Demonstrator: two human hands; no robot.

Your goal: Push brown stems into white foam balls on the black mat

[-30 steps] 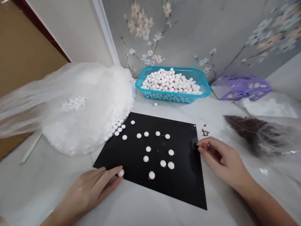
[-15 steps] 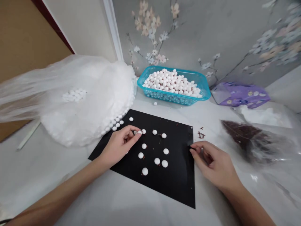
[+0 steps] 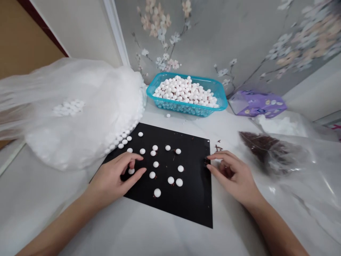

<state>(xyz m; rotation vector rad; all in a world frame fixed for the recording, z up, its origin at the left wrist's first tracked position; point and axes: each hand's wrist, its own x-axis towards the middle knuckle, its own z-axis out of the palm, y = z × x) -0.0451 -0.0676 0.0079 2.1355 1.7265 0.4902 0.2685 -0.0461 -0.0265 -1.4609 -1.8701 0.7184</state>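
Observation:
On the black sheet [image 3: 186, 202] lie several white balls, some with small reddish-brown bits at their edges. My left hand [image 3: 118, 174] hovers over its left part, thumb and index finger apart with nothing between them. One white ball [image 3: 131, 171] shows beneath that hand, and another ball [image 3: 142, 151] lies just beyond its index finger. My right hand [image 3: 234, 174] is at the sheet's right edge, thumb and index fingertips apart. Small dark brown bits [image 3: 206, 162] show at those fingertips; whether the fingers touch them is hard to see.
A teal basket [image 3: 223, 103] heaped with white balls stands by the wall. To the left is a large translucent bag [image 3: 87, 138] of white balls. On the right are a purple packet [image 3: 259, 103], a clear bag with brown pieces [image 3: 262, 145], and loose brown bits [image 3: 218, 147].
My left hand has let go of a white ball, spread its fingers and drawn back to the left. My right hand's fingertips have parted slightly. The whole view has shifted a little.

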